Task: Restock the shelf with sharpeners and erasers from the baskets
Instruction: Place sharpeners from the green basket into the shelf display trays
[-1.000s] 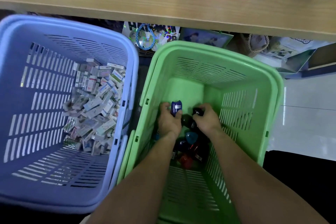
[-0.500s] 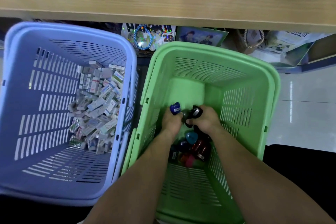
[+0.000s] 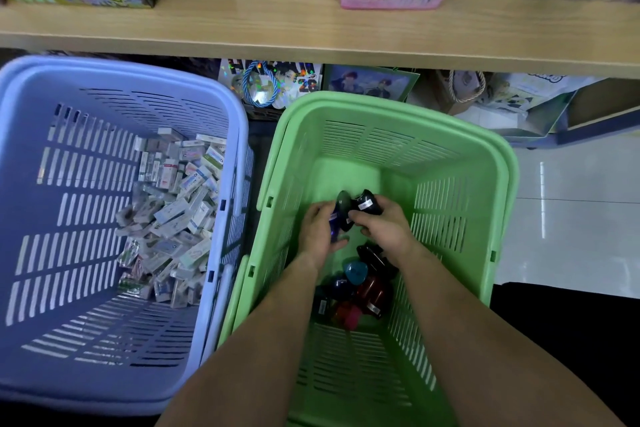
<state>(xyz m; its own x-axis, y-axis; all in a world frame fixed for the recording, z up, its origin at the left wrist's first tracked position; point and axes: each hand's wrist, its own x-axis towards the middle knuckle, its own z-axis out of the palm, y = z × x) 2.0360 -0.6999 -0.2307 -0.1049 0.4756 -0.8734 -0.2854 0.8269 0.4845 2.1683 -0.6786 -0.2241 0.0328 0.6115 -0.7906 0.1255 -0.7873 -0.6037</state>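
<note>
Floor below wooden shelf (image 3: 311, 35): green basket (image 3: 498, 184) of sharpeners (image 3: 363, 288).
Left hand (image 3: 318, 236) grips blue sharpener (image 3: 333, 222); right hand (image 3: 384, 229) grips black sharpener (image 3: 367, 204), side by side beyond the rest.

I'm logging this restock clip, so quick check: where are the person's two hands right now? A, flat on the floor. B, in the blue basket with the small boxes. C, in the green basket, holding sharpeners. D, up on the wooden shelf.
C: the left hand and right hand are both down in the green basket, the left gripping a blue sharpener, the right a black sharpener.
</note>
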